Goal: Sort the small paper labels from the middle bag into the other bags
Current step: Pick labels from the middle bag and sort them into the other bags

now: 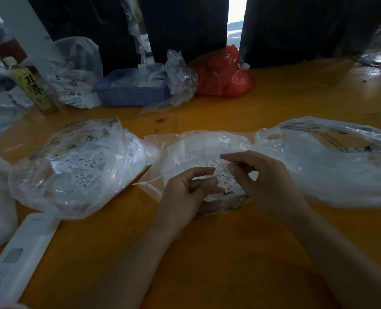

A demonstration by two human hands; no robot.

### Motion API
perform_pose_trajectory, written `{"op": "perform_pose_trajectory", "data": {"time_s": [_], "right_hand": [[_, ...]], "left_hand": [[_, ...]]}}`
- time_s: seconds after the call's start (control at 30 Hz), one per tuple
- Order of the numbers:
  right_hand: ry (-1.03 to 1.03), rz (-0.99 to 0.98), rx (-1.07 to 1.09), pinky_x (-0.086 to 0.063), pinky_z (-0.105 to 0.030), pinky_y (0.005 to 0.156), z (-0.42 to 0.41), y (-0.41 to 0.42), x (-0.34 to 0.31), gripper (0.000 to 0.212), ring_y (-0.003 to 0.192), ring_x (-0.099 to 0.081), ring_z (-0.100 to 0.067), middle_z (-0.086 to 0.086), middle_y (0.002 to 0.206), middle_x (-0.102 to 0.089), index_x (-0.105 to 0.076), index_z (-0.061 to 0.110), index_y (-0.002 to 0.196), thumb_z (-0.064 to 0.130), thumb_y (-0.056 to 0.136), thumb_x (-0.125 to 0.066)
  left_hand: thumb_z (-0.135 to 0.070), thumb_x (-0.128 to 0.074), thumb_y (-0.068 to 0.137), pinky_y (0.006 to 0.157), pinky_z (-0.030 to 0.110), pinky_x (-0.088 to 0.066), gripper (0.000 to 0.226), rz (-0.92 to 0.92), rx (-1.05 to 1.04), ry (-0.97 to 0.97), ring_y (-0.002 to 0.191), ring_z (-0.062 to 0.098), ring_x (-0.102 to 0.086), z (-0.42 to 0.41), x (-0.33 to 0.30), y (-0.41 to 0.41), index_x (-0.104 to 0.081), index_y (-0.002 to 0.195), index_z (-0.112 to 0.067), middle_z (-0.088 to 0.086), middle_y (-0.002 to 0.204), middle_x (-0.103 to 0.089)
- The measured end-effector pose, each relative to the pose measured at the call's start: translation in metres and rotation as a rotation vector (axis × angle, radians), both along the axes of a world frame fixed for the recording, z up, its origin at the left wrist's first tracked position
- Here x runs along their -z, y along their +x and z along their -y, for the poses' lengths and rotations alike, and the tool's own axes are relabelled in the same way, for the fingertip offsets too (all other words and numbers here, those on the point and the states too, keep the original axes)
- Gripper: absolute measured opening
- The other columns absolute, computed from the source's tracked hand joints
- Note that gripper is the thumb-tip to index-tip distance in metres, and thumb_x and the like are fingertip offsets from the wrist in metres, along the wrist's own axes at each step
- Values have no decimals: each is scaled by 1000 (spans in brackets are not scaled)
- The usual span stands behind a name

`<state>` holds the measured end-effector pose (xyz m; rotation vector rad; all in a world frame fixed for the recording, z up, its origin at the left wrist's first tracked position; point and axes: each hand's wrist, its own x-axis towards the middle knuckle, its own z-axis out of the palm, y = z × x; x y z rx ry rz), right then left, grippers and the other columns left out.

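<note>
Three clear plastic bags lie in a row across the orange desk [240, 253]. The left bag [58, 175] holds a heap of small white paper labels [82, 172] printed S and XS. The middle bag [191, 148] lies open with more labels under the hands, and the right bag [332, 161] looks pale and crumpled; its contents cannot be made out through the glare. Over the middle bag's mouth, the left hand [185, 192] curls its fingers and thumb onto the lower edge of a small bunch of labels [224, 176], while the right hand [265, 179] pinches the same bunch from above between thumb and forefinger. At the back, a blue basket [131, 94] holds white plastic and paper, flanked by a clear bag [73, 70], a red bag [223, 72] and a bottle [32, 85]. A white device [18, 257] lies at the near left edge. Bare desk opens near the person, in front of the bags.
</note>
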<state>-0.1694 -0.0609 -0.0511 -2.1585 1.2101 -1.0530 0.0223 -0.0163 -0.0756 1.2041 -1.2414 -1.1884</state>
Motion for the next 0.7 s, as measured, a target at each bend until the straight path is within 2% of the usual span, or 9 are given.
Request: {"op": "perform_pose_trajectory", "data": {"time_s": [0.1, 0.2, 0.27, 0.37, 0.47, 0.57, 0.63, 0.7], "right_hand": [[51, 57, 16, -44, -1, 76, 0, 1, 3, 25, 95, -62, 9, 22, 94, -66, -62, 31, 115, 19, 94, -72], [37, 46, 23, -50, -9, 78, 0, 1, 4, 15, 92, -64, 3, 22, 92, -67, -66, 33, 102, 22, 94, -72], [42, 30, -5, -53, -17, 80, 0, 2, 4, 8, 90, -64, -1, 20, 94, -68, -71, 32, 102, 27, 95, -69], [60, 0, -61, -54, -24, 77, 1, 3, 5, 10, 87, -64, -6, 16, 97, -66, -73, 27, 97, 33, 95, -66], [121, 8, -99, -51, -21, 75, 2, 4, 5, 9, 87, -62, -5, 18, 102, -60, -72, 30, 93, 38, 92, -68], [183, -10, -120, -54, -21, 76, 1, 5, 7, 13, 88, -62, -4, 19, 106, -56, -68, 35, 93, 47, 87, -67], [176, 5, -94, -55, -22, 73, 1, 6, 7, 7, 85, -63, -4, 18, 100, -59, -65, 36, 91, 41, 90, -69], [167, 46, -41, -55, -22, 66, 2, 4, 7, 7, 78, -64, -6, 14, 87, -65, -63, 37, 90, 37, 92, -69]], "left_hand": [[-32, -71, 98, 68, 28, -65, 20, 40, -35, 20, 89, 14, -80, 1, 1, 0, -71, 117, -38, -3, 94, -83], [-36, -72, 97, 64, 24, -63, 18, 50, -68, 33, 77, 13, -80, 0, 1, 0, -72, 113, -44, -7, 96, -83], [-33, -70, 99, 61, 23, -62, 19, 19, -58, 41, 74, 14, -80, 0, 0, 0, -75, 117, -36, -5, 97, -83], [-32, -67, 100, 61, 26, -63, 22, -7, -30, 36, 78, 17, -80, -1, -2, 1, -76, 120, -27, 2, 93, -83], [-39, -68, 94, 61, 29, -64, 28, -26, -23, 44, 80, 21, -80, -1, -4, 1, -76, 119, -29, 5, 91, -82], [-43, -69, 93, 60, 31, -65, 28, 24, -31, 38, 73, 23, -80, 0, -2, 3, -76, 119, -35, 3, 89, -82], [-43, -71, 92, 61, 31, -65, 27, 46, -32, 35, 73, 22, -79, 1, -2, 4, -76, 119, -39, 0, 94, -83], [-42, -75, 90, 62, 24, -61, 27, 87, -38, 22, 72, 11, -77, 1, -2, 4, -76, 117, -42, -6, 99, -83]]}}
